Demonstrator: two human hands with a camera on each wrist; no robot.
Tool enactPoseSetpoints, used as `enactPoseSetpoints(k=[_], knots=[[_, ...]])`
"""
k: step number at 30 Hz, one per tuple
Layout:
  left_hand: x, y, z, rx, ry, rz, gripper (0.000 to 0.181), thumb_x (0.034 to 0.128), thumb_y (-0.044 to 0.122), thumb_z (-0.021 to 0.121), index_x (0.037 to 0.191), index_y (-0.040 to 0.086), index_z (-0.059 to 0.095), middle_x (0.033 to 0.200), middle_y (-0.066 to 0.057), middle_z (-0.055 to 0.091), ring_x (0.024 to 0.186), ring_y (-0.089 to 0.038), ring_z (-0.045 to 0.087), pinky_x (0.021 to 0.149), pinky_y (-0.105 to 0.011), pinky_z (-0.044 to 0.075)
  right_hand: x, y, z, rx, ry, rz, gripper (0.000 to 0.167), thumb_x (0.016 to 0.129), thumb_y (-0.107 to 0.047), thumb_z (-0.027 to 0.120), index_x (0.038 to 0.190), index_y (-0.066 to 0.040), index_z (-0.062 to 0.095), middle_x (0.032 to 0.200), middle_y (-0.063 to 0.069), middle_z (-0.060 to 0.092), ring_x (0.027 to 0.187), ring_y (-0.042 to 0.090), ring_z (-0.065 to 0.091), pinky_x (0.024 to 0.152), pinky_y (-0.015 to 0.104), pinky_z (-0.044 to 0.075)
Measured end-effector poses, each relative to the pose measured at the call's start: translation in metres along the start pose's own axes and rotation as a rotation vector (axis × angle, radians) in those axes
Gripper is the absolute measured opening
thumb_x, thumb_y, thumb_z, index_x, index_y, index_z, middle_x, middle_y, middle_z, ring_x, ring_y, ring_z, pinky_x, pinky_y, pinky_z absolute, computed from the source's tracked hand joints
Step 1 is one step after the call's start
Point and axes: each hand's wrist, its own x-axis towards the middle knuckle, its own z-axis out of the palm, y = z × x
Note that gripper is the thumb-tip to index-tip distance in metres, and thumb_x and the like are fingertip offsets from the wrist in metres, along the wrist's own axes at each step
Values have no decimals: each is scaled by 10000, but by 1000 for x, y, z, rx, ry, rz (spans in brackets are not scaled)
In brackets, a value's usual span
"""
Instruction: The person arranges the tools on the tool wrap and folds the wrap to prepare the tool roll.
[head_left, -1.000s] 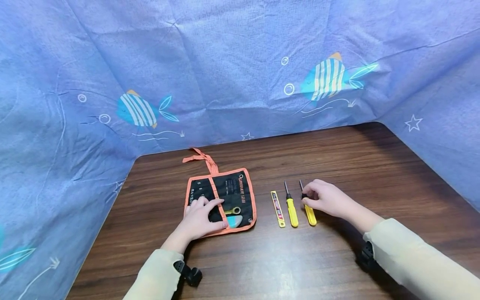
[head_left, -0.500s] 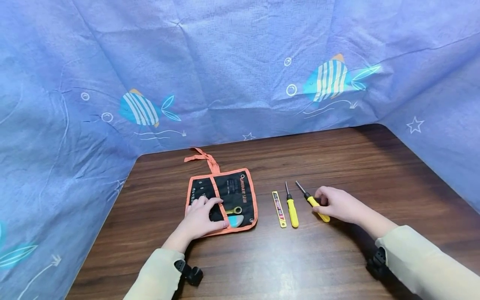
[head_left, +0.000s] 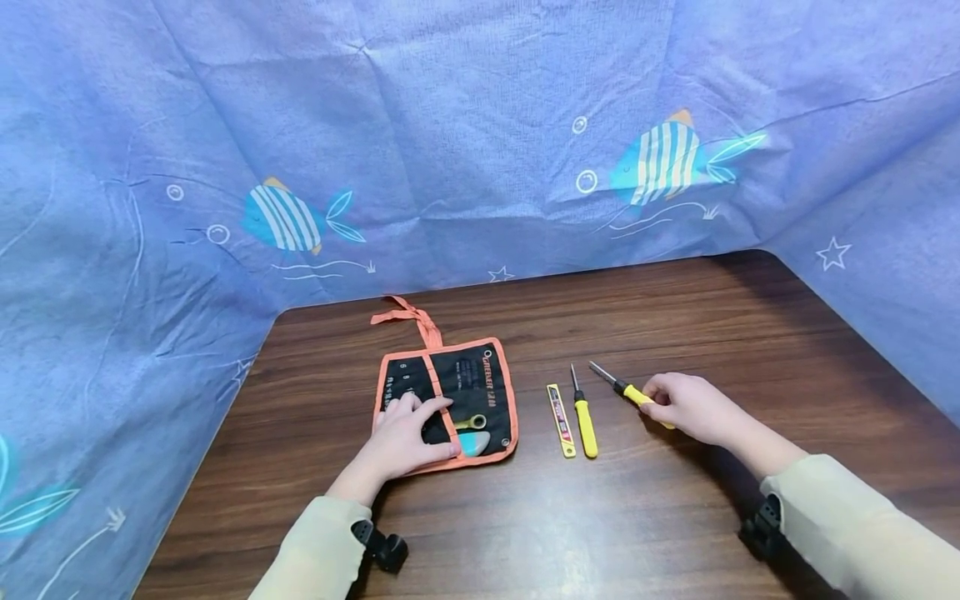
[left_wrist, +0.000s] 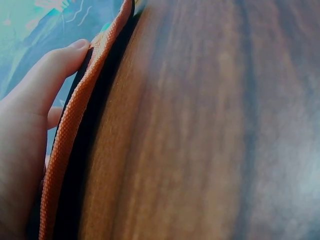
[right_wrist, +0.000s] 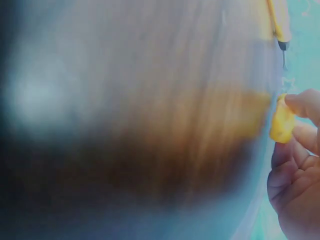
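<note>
A black tool pouch with orange edging point(head_left: 468, 379) lies flat on the table, a wrench point(head_left: 472, 422) and a blue-and-grey piece point(head_left: 474, 442) showing in its pocket. My left hand point(head_left: 401, 437) rests on the pouch's lower left part, fingers spread; in the left wrist view its thumb touches the orange edge point(left_wrist: 75, 107). My right hand point(head_left: 693, 407) pinches the yellow handle of a screwdriver point(head_left: 635, 395), its shaft pointing up and left. The right wrist view shows the handle end point(right_wrist: 282, 120) between thumb and fingers. Left of it lie another yellow screwdriver point(head_left: 585, 427) and a narrow yellow packet point(head_left: 561, 421).
Orange ties point(head_left: 426, 327) trail from the pouch's top edge toward the back. A blue fish-patterned cloth point(head_left: 480, 150) hangs behind and beside the brown wooden table point(head_left: 487, 533).
My right hand has moved right, with the screwdriver in its fingers turned from nearly parallel with its neighbour to a clear slant. The left hand stays on the pouch.
</note>
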Motion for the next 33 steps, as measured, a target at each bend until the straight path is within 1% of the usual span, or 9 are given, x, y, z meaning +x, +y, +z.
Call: enactPoseSetpoints(k=[6, 9, 13, 19, 26, 31, 33], knots=[[0, 0, 0, 2, 9, -5, 769, 668, 772, 587, 1289, 321, 532, 877, 55, 392, 785, -160, 340, 672, -344, 272, 11, -5, 0, -41, 62, -52, 57, 814, -148, 679, 842, -114, 642, 738, -53, 531, 641, 96, 462, 568, 285, 389], [0, -1, 1, -12, 6, -9, 763, 663, 780, 583, 1266, 314, 544, 887, 56, 395, 796, -160, 341, 673, -339, 284, 20, -13, 3, -59, 82, -88, 58, 805, -148, 688, 843, -121, 653, 756, -50, 537, 668, 103, 479, 600, 306, 405], [-1, -2, 1, -36, 7, -12, 731, 660, 766, 605, 1228, 307, 562, 888, 50, 392, 807, -164, 340, 679, -344, 287, 33, -27, 8, -88, 86, -143, 63, 806, -158, 694, 854, -130, 666, 782, -56, 544, 697, 105, 499, 631, 330, 424], [-1, -3, 1, -39, 14, -7, 717, 658, 768, 604, 1207, 308, 569, 890, 56, 395, 812, -159, 341, 682, -338, 299, 52, -51, 15, -116, 65, -221, 70, 820, -163, 701, 866, -113, 682, 804, -44, 547, 714, 112, 494, 649, 334, 431], [-2, -4, 0, -54, 15, 2, 716, 661, 763, 608, 1205, 299, 572, 875, 48, 383, 794, -165, 331, 669, -339, 289, 72, -81, 24, -161, 4, -294, 141, 850, -167, 681, 965, -87, 697, 846, -21, 552, 730, 123, 483, 663, 324, 427], [-1, -3, 0, -54, 19, 6, 707, 660, 768, 603, 1189, 300, 575, 894, 48, 402, 810, -161, 345, 683, -339, 307, 83, -98, 30, -176, -24, -340, 162, 861, -170, 669, 998, -91, 707, 849, -23, 563, 743, 127, 492, 680, 323, 436], [-1, -3, 0, -57, 19, 8, 705, 660, 763, 608, 1187, 296, 577, 896, 48, 400, 816, -160, 346, 689, -339, 310, 86, -103, 31, -170, -40, -342, 163, 864, -170, 667, 1001, -93, 708, 847, -26, 557, 741, 128, 487, 682, 320, 432]])
